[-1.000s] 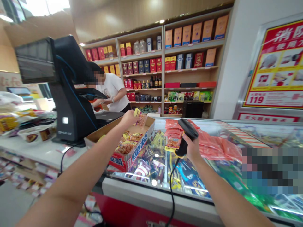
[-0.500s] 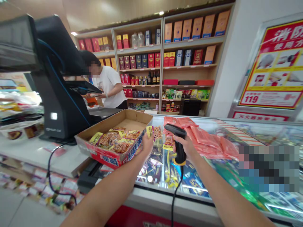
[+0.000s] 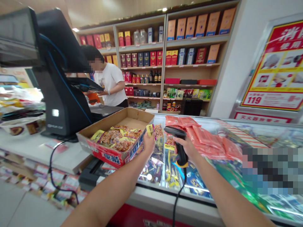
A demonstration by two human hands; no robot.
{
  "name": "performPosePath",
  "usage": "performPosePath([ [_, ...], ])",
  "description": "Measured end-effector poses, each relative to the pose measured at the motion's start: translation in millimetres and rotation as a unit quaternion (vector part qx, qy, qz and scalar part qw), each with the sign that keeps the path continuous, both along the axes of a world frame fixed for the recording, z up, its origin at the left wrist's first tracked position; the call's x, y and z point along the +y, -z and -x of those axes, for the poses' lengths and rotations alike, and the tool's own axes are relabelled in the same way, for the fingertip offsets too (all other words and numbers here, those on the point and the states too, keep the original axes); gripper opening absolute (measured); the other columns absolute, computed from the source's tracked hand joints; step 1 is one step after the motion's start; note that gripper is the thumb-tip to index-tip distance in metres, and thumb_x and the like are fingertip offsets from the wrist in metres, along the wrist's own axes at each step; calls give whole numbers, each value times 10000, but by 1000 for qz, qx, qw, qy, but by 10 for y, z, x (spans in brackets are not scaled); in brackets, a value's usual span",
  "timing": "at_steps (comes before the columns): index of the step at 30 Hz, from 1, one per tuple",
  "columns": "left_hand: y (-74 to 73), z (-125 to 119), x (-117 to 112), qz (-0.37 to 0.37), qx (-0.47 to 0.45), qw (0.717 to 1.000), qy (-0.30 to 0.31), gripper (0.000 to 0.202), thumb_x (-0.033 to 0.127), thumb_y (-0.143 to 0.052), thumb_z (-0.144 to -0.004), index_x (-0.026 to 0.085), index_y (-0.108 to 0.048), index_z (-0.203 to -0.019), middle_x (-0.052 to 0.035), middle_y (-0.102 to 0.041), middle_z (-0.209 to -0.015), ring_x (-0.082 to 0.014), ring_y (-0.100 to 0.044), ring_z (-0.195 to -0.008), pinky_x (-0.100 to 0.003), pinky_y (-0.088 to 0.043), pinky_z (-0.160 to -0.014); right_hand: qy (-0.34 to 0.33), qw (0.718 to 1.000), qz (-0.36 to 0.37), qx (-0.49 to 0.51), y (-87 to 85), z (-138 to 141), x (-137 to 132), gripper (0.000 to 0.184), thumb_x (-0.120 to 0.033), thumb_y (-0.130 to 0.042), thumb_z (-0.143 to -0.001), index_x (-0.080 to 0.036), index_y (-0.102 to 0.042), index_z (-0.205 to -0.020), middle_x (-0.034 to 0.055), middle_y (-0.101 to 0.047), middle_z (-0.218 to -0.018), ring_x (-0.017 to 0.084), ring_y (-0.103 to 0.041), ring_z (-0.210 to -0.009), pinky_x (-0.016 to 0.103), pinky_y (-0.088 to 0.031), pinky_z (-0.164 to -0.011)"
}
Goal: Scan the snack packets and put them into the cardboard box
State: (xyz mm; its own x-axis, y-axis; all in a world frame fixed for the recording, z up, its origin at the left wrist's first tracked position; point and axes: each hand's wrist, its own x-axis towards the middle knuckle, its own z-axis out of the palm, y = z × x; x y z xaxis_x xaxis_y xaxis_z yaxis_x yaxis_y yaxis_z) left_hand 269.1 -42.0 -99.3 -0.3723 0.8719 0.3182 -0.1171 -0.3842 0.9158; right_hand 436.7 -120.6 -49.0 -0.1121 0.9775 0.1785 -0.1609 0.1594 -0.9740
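Observation:
My left hand (image 3: 149, 144) is closed on a small yellow snack packet (image 3: 152, 130), held up just right of a cardboard box (image 3: 104, 145) with several similar packets in it. My right hand (image 3: 188, 148) grips a black barcode scanner (image 3: 178, 142) with a yellow base ring, its head turned toward the packet a short way off. The scanner's black cable hangs down over the freezer's front edge.
A glass-topped freezer (image 3: 165, 192) runs beneath both hands, with red plastic bags (image 3: 208, 142) lying on it. A black till terminal (image 3: 56, 78) stands on the white counter at left. A person in a white shirt (image 3: 109, 85) works behind it. Shelves of boxed goods line the back wall.
My left hand drew the packet back from above the box to beside the scanner. My right hand tipped the scanner's head toward it. My view shifted slightly.

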Motion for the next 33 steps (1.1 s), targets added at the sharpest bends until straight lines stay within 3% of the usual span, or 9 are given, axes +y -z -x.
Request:
performPosePath([
  [8,46,4,36,-4,-7,1000,2,206,243,-653,-709,140,-636,-886,-30,-690,-790,-150,-641,-739,-254,-494,-701,10,1000,-6,-5,0,5,13,275,-416,-702,-671,-166,-618,-593,3,-570,-407,144,-530,-321,236,-418,-326],
  [12,58,-5,49,-4,-8,1000,11,262,272,-693,-689,129,-644,-903,-46,-698,-813,-162,-645,-755,-264,-502,-696,53,996,-43,50,-5,5,23,275,-409,-749,-634,-161,-642,-681,13,-645,-526,145,-557,-351,247,-432,-351],
  [18,-13,-108,-1,16,3,994,108,277,228,-742,-630,135,-646,-872,-31,-692,-777,-160,-644,-693,-270,-508,-663,101,987,-85,90,-17,-53,42,299,-442,-724,-679,-163,-630,-734,7,-632,-524,148,-564,-365,239,-415,-344],
  [21,8,-180,-14,28,61,983,168,258,164,-712,-653,140,-639,-899,-33,-700,-795,-165,-655,-711,-282,-521,-690,114,983,-93,107,-29,-60,36,302,-439,-739,-664,-168,-624,-728,10,-649,-573,139,-568,-371,239,-434,-355],
  [23,37,-210,-24,29,143,973,177,306,112,-678,-672,140,-631,-973,-54,-712,-864,-185,-672,-788,-310,-530,-762,119,981,-97,115,-38,-55,27,307,-437,-752,-652,-169,-621,-723,8,-649,-588,134,-567,-372,240,-445,-362],
  [26,22,-211,-86,14,281,955,99,487,59,-679,-655,146,-601,-1128,-128,-679,-1130,-248,-635,-1074,-386,-478,-964,123,980,-106,116,-46,-53,16,302,-433,-754,-657,-173,-620,-733,3,-641,-583,138,-570,-380,244,-452,-365],
  [28,-80,-172,-174,-16,338,941,19,558,58,-676,-667,151,-576,-1208,-174,-549,-1356,-272,-516,-1274,-404,-395,-1076,127,979,-117,111,-48,-61,16,286,-427,-741,-677,-176,-619,-739,6,-642,-575,146,-576,-389,250,-457,-371],
  [30,-277,-88,-278,-46,390,919,-27,518,72,-658,-699,155,-592,-1206,-176,-460,-1449,-270,-451,-1339,-386,-361,-1109,129,977,-130,110,-50,-74,21,270,-424,-724,-699,-181,-614,-736,8,-643,-562,151,-576,-392,260,-465,-381],
  [33,-704,156,-356,-52,485,873,-5,319,103,-644,-722,170,-679,-1031,-136,-652,-1222,-260,-594,-1167,-357,-427,-1036,134,974,-135,120,-50,-88,34,259,-425,-710,-714,-187,-607,-721,4,-630,-521,156,-566,-383,265,-457,-376],
])
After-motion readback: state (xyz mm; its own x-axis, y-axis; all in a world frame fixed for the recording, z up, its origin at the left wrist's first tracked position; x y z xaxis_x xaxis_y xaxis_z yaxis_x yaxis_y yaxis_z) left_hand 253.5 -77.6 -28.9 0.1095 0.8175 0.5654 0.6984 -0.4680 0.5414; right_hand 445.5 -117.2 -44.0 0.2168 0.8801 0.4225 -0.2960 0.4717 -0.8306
